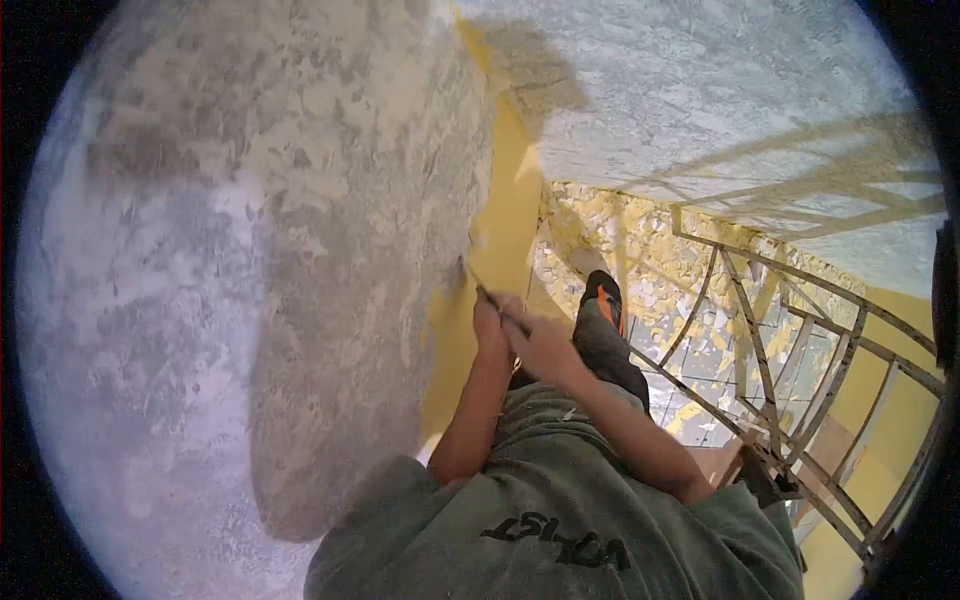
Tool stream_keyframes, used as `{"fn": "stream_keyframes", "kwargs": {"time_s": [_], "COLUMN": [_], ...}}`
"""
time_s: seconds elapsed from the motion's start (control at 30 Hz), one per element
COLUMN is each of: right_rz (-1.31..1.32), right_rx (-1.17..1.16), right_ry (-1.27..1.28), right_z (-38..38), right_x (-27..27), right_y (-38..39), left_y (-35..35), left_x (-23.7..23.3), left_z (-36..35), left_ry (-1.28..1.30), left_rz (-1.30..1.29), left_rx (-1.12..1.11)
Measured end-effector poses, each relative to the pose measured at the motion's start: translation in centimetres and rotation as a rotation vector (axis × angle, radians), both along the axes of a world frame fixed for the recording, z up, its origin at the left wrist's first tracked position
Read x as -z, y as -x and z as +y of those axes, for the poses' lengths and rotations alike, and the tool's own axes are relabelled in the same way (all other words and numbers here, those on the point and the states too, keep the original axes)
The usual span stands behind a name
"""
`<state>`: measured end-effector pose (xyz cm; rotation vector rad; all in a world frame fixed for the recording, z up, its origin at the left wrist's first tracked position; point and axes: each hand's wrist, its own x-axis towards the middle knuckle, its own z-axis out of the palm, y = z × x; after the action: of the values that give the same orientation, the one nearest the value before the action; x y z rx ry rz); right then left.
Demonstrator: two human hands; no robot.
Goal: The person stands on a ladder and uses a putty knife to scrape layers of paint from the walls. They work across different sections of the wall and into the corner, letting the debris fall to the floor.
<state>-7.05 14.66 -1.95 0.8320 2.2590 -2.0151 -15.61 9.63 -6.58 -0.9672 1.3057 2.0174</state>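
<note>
Both of my hands grip one slim hand scraper (pixel 484 292), its dark handle running between them and its tip pointing up and left to the wall. My left hand (pixel 490 325) is closed around the front part, close to the wall. Behind it, my right hand (pixel 543 347) is wrapped round the back of the handle. The tip is beside the border between bare grey wall (pixel 350 220) and a strip of yellow paint (pixel 510 190); whether it touches is too small to tell. My fingers partly hide the tool.
A metal scaffold frame (pixel 765 350) stands on the right. Yellow and white paint flakes (pixel 640 240) litter the tiled floor below. My shoe (pixel 603 290) is among them. A second grey, patchy wall (pixel 720 90) meets the first at the corner.
</note>
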Motion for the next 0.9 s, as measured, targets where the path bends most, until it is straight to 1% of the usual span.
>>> {"fn": "stream_keyframes", "kwargs": {"time_s": [0.03,0.07,0.13,0.17,0.2,0.27,0.3,0.33,0.4,0.43,0.47,0.5,0.53,0.57,0.6,0.67,0.7,0.73,0.8,0.83,0.87,0.9], "right_rz": [0.055,0.053,-0.056,-0.003,-0.002,-0.036,-0.07,-0.066,-0.031,-0.005,-0.009,-0.067,-0.124,-0.21,-0.209,0.019,0.037,0.036,-0.19,-0.181,-0.188,-0.127], "right_rx": [0.025,0.035,0.063,0.077,0.083,0.033,-0.016,-0.01,0.053,0.117,0.116,0.075,0.031,-0.021,-0.03,0.063,0.083,0.082,0.083,0.038,0.029,0.019], "right_ry": [-0.031,-0.02,0.015,0.054,0.045,-0.012,-0.013,-0.009,-0.002,0.011,0.015,0.068,0.113,0.136,0.135,0.006,-0.002,0.008,0.142,0.104,0.096,0.05], "right_z": [-1.0,-1.1,-0.6,0.3,0.8,1.6,1.6,1.0,-0.6,0.0,0.8,2.2,3.5,3.6,2.9,0.5,0.5,1.0,2.6,3.6,3.7,3.1], "right_x": [-0.6,-0.6,-0.1,2.0,2.4,2.7,0.2,0.2,0.2,0.6,1.1,1.8,1.8,1.3,1.3,1.2,0.3,0.6,1.7,2.2,2.2,2.0], "right_y": [-0.2,0.4,2.2,2.8,2.8,2.0,1.3,1.3,1.4,2.5,3.0,3.3,3.6,3.3,2.6,1.3,1.7,2.5,4.1,3.9,3.3,2.4], "left_y": [0.5,1.0,2.3,3.0,2.9,1.2,1.3,1.7,2.1,2.3,2.6,3.2,3.6,3.1,2.6,2.3,2.8,3.8,5.0,4.7,3.8,2.5], "left_x": [1.0,2.9,4.2,5.4,5.0,3.6,4.5,4.1,3.7,4.2,5.0,6.1,5.4,4.3,4.3,4.0,3.5,4.3,6.5,7.2,7.6,4.8], "left_z": [-2.7,-3.5,-3.3,-1.4,-0.7,0.1,-1.4,-2.0,-3.3,-3.1,-2.1,-0.7,1.2,1.7,0.7,-1.8,-1.5,-1.0,0.3,1.1,0.9,1.1], "left_ry": [-0.285,-0.274,-0.308,-0.154,-0.163,-0.073,-0.15,-0.146,-0.342,-0.336,-0.282,-0.238,-0.201,-0.179,-0.178,-0.317,-0.252,-0.242,-0.296,-0.212,-0.219,-0.118], "left_rz": [-0.013,-0.016,0.06,0.095,0.096,0.174,0.172,0.175,0.01,0.009,0.036,0.068,0.102,0.028,0.03,-0.03,-0.075,-0.075,-0.029,-0.003,-0.008,0.021], "left_rx": [0.046,0.055,0.235,0.161,0.166,0.135,0.155,0.162,0.097,0.097,0.109,0.12,0.127,0.018,0.01,0.039,-0.005,-0.007,0.15,0.114,0.104,0.095]}}
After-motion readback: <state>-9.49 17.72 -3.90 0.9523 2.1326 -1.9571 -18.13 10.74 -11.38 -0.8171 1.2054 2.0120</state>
